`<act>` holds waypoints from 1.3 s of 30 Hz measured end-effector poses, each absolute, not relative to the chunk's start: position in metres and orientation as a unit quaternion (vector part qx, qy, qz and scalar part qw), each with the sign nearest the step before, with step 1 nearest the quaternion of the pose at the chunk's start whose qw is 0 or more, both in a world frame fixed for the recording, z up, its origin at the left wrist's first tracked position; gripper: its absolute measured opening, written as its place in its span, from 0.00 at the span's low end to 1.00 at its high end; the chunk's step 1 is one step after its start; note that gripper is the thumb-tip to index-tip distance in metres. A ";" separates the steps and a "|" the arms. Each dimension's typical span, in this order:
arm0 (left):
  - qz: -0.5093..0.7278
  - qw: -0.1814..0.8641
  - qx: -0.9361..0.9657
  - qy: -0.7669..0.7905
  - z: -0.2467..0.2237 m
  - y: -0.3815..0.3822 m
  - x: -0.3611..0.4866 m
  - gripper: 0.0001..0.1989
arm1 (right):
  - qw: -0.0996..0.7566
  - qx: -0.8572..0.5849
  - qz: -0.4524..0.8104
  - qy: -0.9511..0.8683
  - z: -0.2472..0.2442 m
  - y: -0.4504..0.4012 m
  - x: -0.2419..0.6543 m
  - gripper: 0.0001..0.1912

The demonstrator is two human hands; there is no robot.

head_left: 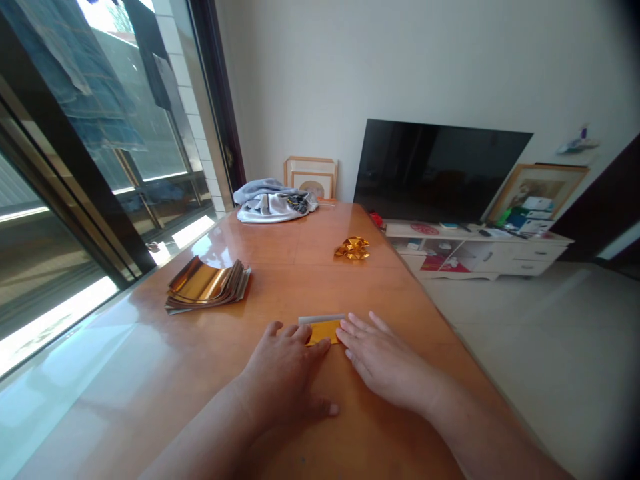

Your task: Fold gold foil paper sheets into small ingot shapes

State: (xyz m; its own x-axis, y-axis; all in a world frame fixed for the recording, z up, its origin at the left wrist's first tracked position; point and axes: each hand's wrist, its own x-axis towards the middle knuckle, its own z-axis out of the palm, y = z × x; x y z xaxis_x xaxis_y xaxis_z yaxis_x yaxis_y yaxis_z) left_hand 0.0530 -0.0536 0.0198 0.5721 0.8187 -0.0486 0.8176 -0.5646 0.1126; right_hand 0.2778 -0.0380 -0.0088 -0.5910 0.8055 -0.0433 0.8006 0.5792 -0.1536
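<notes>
A partly folded sheet of gold foil paper lies flat on the wooden table, with a pale grey strip along its far edge. On its left side rest the fingers of my left hand, spread, with the thumb off to the near side. My right hand lies nearly flat, its fingertips on the sheet's right end. Both hands press from above, and parts of the sheet are hidden under the fingers. To the left sits a stack of gold foil sheets, curling upward. Crumpled or folded gold foil pieces lie farther off to the right.
Grey-white cloth is bunched at the table's far end, before framed pictures. A large black television stands on a white cabinet beyond the table's right edge. A sliding glass door runs along the left.
</notes>
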 end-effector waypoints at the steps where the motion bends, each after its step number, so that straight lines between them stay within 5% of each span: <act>1: 0.005 0.061 0.885 0.462 0.019 -0.054 0.053 0.44 | 0.013 -0.454 0.082 -0.887 -0.008 -0.038 0.278 0.27; 13: -0.008 0.037 0.888 0.458 0.020 -0.056 0.058 0.45 | 0.000 -0.471 0.118 -0.874 0.000 -0.041 0.276 0.30; 39: 0.065 0.052 0.915 0.394 0.018 -0.054 0.011 0.31 | -0.025 -0.474 0.118 -0.872 0.000 -0.040 0.276 0.34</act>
State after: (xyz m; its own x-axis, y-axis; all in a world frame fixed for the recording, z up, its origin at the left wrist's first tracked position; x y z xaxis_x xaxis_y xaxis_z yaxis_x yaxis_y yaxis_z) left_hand 0.0107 -0.0539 0.0175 0.6817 0.7274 0.0784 0.7138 -0.6848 0.1468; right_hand 0.2757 -0.0400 0.0001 -0.5498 0.8207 -0.1554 0.8325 0.5231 -0.1826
